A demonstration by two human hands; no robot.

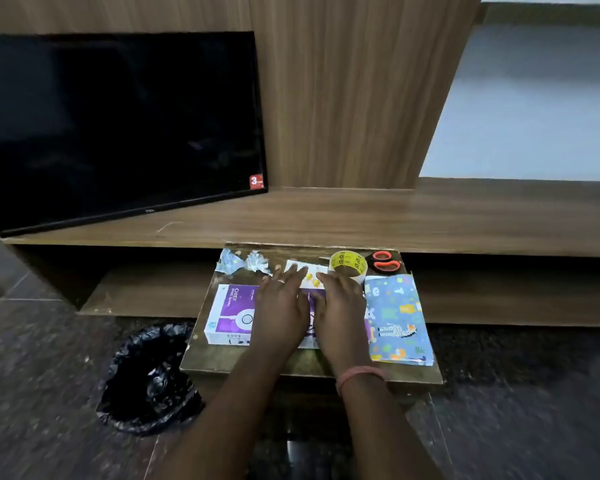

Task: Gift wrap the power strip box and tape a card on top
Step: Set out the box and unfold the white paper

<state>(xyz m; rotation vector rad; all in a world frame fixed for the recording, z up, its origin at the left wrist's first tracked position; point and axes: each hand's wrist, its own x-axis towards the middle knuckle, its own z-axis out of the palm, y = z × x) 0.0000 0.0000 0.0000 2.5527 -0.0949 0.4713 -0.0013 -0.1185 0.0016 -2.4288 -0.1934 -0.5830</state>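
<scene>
The purple and white power strip box (230, 313) lies flat on a small wooden board (291, 365). My left hand (280, 306) and my right hand (340, 310) rest palm down over the box's right half, fingers spread, with fingertips reaching a white card (311, 271) with yellow marks behind the box. Folded blue patterned wrapping paper (397, 320) lies right of the box. A yellow tape roll (348, 264) stands behind the card. Orange-handled scissors (386, 262) sit at the board's back right corner.
Two crumpled paper scraps (243, 263) lie at the board's back left. A bin lined with a black bag (149, 375) stands on the dark floor to the left. A dark TV (118, 126) leans on the wooden shelf (361, 216) behind.
</scene>
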